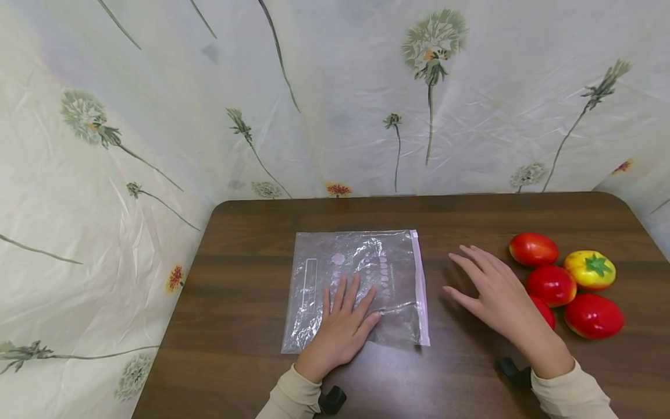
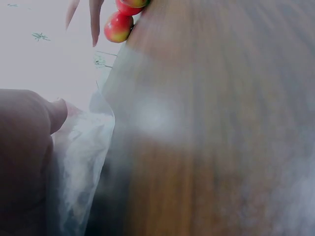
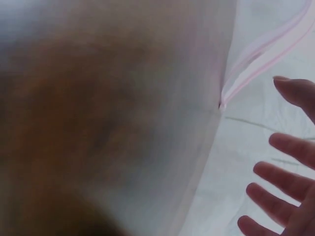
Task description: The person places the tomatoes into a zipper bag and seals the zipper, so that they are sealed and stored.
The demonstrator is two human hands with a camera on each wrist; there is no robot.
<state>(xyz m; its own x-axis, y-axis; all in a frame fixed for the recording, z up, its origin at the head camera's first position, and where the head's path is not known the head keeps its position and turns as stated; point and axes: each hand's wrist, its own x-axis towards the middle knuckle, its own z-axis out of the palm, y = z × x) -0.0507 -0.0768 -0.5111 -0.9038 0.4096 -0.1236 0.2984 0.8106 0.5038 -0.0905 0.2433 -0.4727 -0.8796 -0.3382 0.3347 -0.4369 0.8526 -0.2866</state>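
A clear plastic zip bag (image 1: 400, 326) lies flat on the table, its pink zip strip (image 1: 421, 291) along the right side. My left hand (image 1: 342, 329) rests on the bag's lower middle with fingers spread. In the left wrist view, the thumb (image 2: 58, 115) shows beside the crinkled bag edge. To the right of the zip strip, my right hand (image 1: 497, 294) holds nothing, its fingers extended toward the bag. The right wrist view shows its fingers (image 3: 283, 179) apart from one another, near the pink strip.
Several glossy red fruits (image 1: 594, 316) and a yellow one (image 1: 590, 269) with a green leafy top are grouped right of my right hand. The dark wooden table (image 1: 251, 279) meets a flower-patterned sheet (image 1: 340, 139) at its back and left edges.
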